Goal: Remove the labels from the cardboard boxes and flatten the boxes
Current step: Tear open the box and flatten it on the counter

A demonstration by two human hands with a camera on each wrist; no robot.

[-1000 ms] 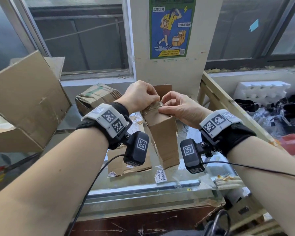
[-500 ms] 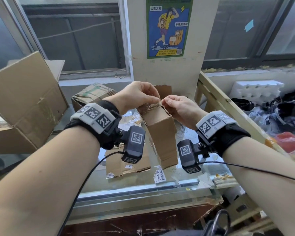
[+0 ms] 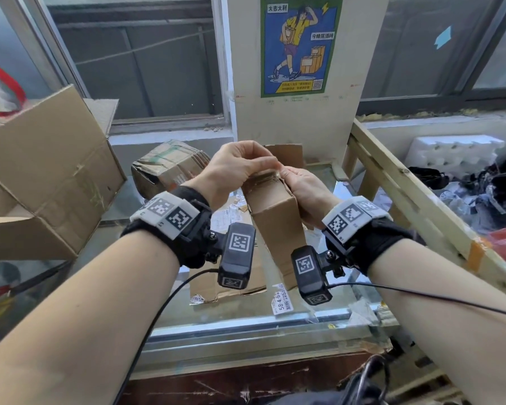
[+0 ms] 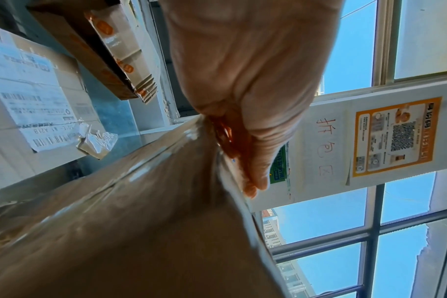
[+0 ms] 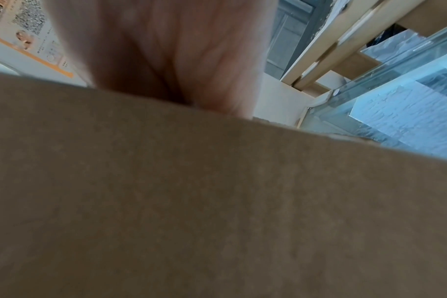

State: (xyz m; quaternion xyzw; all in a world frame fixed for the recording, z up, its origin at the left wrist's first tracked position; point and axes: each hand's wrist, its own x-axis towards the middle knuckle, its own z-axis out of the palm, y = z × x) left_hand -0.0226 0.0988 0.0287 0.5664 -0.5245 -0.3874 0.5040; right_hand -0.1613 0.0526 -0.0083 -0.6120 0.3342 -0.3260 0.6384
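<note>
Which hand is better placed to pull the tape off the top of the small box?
Left, probably. The left hand pinches something at the top edge of the box, seemingly tape, while the right hand wraps the box's side and steadies it.

- Daylight pours in through the windows (image 3: 146, 68), so the head view is bright and pretty sharp, with straight lines bowing near the edges.
- Left wrist view: blue sky glows hard, and the shiny tape on the box (image 4: 130, 231) throws smeared glare.
- Right wrist view is dim, with cardboard filling it, soft and out of focus.
</note>
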